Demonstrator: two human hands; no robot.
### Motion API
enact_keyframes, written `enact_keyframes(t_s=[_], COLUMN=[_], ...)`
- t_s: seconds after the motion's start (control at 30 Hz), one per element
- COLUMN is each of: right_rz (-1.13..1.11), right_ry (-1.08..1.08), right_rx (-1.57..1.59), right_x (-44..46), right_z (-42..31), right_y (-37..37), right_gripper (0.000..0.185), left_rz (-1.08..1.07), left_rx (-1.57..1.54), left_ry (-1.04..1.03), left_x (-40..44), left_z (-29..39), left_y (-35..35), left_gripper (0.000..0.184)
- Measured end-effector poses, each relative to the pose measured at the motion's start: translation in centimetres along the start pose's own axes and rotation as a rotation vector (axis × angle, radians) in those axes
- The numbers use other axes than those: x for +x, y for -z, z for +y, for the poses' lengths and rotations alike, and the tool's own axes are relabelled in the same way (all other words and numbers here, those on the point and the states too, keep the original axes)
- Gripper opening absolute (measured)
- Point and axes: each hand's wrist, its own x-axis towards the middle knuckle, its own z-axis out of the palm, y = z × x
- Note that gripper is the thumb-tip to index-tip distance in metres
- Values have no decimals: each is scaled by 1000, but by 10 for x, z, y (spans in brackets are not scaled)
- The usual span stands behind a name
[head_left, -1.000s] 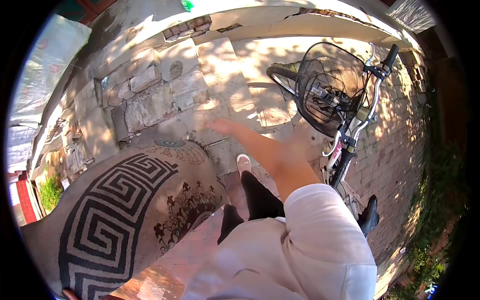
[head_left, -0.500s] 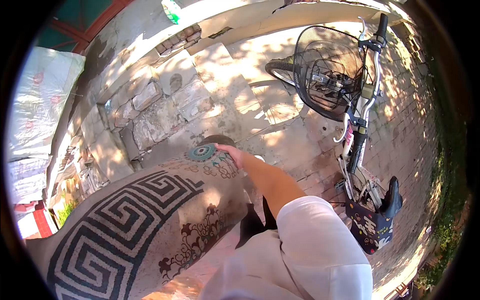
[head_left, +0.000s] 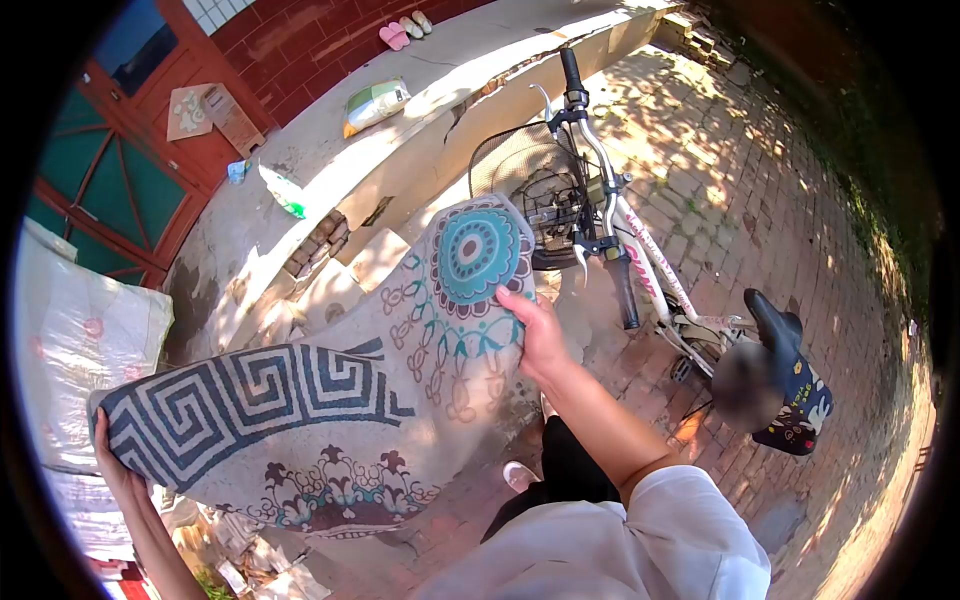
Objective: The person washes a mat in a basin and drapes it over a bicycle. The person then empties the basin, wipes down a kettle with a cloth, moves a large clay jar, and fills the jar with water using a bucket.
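Observation:
A patterned mat (head_left: 330,400) in grey, with a dark key pattern and a turquoise round motif, hangs stretched between my two hands. My left hand (head_left: 122,478) grips its far left edge beside the key pattern, with part of the fingers hidden behind the mat. At the mat's upper right edge, my right hand (head_left: 540,330) is closed on the cloth, thumb on the front just below the round motif. The mat sags in the middle, its lower edge above the ground.
A white bicycle (head_left: 645,240) with a wire basket (head_left: 520,165) stands right of the mat. Behind are a low wall (head_left: 430,160), a bag (head_left: 376,105), pink slippers (head_left: 394,37) and a red-framed door (head_left: 120,180). Plastic sheeting (head_left: 85,320) hangs at the left.
My right hand, earlier apart from the mat and then at its edge, now holds it. The mat has been lifted and turned to face me. The view has shifted, and my left hand now shows clearly.

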Motion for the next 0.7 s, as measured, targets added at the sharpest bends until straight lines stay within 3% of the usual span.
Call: enact_keyframes(t_s=[0.17, 0.27, 0.33, 0.37, 0.43, 0.5, 0.53, 0.57, 0.63, 0.7], right_rz=[75, 164, 174, 191, 309, 412, 514, 616, 805, 891], right_ry=[498, 756, 884, 957, 1095, 1160, 1135, 1109, 995, 850], right_rx=[107, 174, 141, 95, 24, 13, 13, 13, 48, -10], right_x=[-57, -145, -169, -152, -125, -117, -120, -119, -101, -83], right_z=[-114, -137, -162, -191, -263, -309, -293, -262, -209, -196], right_y=[19, 55, 50, 48, 146, 272, 258, 211, 184, 261], right_gripper=[38, 42, 43, 45, 48, 48, 47, 47, 41, 36], left_rz=[-317, -431, -590, -723, -963, -978, -1011, -773, -799, -991], left_rx=[64, 45, 94, 89, -7, -81, -30, -101, 137, 372], left_ry=[-153, -282, -361, -307, -368, -379, -604, -804, -868, -879], left_x=[87, 63, 59, 94, 64, -9, -4, -35, -35, -78], left_z=[93, 145, 184, 203, 157, 81, 69, 59, 35, -63], left_y=[-124, -223, -339, -424, -649, -850, -884, -881, -895, -927], left_gripper=[31, 32, 28, 24, 22, 31, 35, 20, 70, 84])
